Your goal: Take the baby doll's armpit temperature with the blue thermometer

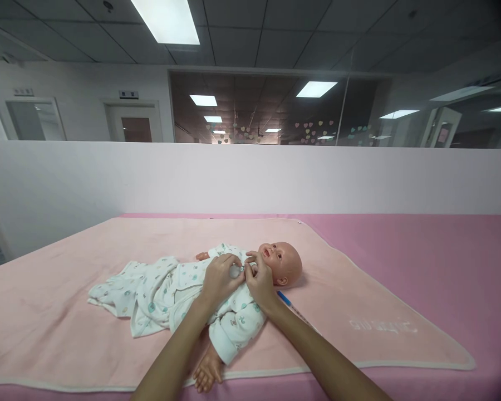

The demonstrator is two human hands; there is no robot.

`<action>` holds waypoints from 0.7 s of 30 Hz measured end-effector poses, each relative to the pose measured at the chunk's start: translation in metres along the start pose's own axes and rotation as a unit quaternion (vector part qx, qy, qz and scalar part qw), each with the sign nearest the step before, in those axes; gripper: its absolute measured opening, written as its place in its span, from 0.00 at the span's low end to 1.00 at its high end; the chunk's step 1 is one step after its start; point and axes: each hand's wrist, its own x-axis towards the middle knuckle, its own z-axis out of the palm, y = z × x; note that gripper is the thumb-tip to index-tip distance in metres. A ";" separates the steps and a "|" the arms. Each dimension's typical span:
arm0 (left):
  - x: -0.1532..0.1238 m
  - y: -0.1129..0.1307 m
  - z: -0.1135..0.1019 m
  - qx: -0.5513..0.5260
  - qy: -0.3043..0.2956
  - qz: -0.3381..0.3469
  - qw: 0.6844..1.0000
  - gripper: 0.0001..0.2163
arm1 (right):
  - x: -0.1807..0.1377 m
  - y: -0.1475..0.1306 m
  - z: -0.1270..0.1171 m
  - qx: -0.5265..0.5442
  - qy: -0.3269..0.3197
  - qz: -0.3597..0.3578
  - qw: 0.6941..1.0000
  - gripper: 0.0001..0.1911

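Note:
A baby doll [281,262] lies on its back on a light pink blanket [67,301], head to the right. It wears a white patterned romper [158,292]. My left hand [219,278] and my right hand [259,278] meet over the doll's chest, just below its chin. Both pinch the romper's fabric near the neckline, fingers curled and pressed together. The doll's near arm, in its sleeve, points toward me, its bare hand [207,370] at the blanket's edge.
The blanket covers a darker pink tabletop [434,250]. A thin blue and white pen-like stick [292,307] lies on the blanket beside my right forearm. A white partition wall [250,178] runs behind the table, with glass office windows above.

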 end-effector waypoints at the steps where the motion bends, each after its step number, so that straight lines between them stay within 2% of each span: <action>1: 0.001 0.000 0.000 -0.025 -0.004 -0.009 1.000 0.03 | 0.000 0.000 0.000 -0.011 0.000 -0.005 1.000 0.11; 4: 0.002 -0.006 -0.003 -0.128 -0.037 -0.032 0.990 0.03 | 0.000 -0.001 -0.002 -0.057 0.002 -0.022 0.998 0.12; 7: 0.002 -0.020 -0.014 -0.219 -0.094 -0.084 0.968 0.07 | -0.001 -0.004 -0.004 -0.109 -0.012 -0.052 0.993 0.12; 11: -0.005 -0.038 -0.038 -0.235 -0.119 -0.145 0.954 0.12 | -0.001 -0.011 -0.004 -0.175 -0.091 -0.146 0.969 0.11; 15: -0.013 -0.043 -0.053 -0.246 -0.134 -0.143 0.949 0.11 | 0.006 -0.018 0.005 -0.228 -0.173 -0.246 0.926 0.10; 18: -0.015 -0.041 -0.052 -0.256 -0.124 -0.123 0.951 0.11 | 0.012 -0.021 0.012 -0.247 -0.171 -0.296 0.906 0.09; 21: -0.014 -0.040 -0.048 -0.250 -0.118 -0.109 0.955 0.11 | 0.013 -0.020 0.014 -0.256 -0.151 -0.302 0.906 0.07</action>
